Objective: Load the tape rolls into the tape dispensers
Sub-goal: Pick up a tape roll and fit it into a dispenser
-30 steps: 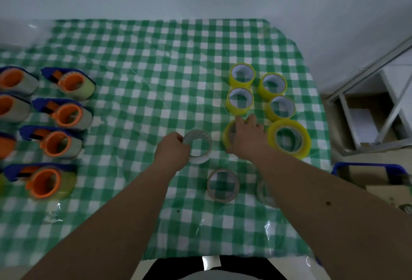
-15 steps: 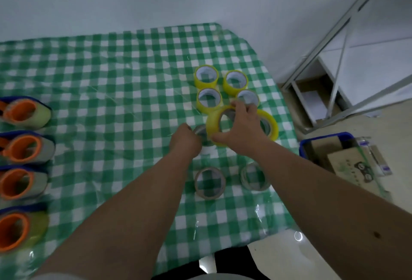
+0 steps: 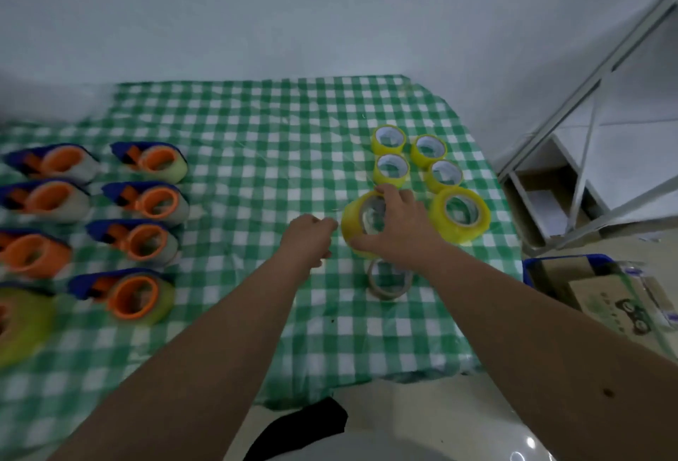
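Green-and-white checked cloth [image 3: 257,152] covers my table, pale floor below its near edge. Nearest me a clear tape roll [image 3: 389,279] lies flat by my right wrist. My right hand [image 3: 398,224] curls round the large yellow roll [image 3: 354,220], thumb under and fingers over its rim, tilted off the cloth; half a second ago I held it higher. My left hand [image 3: 310,236] is fisted beside it; whether it pinches anything I cannot tell. A second large yellow roll [image 3: 459,214] sits right, four small yellow rolls [image 3: 390,168] beyond. Loaded dispensers [image 3: 146,200], back in view since then, line the left. Grey wall [image 3: 293,12] behind, metal frame [image 3: 594,137] right.
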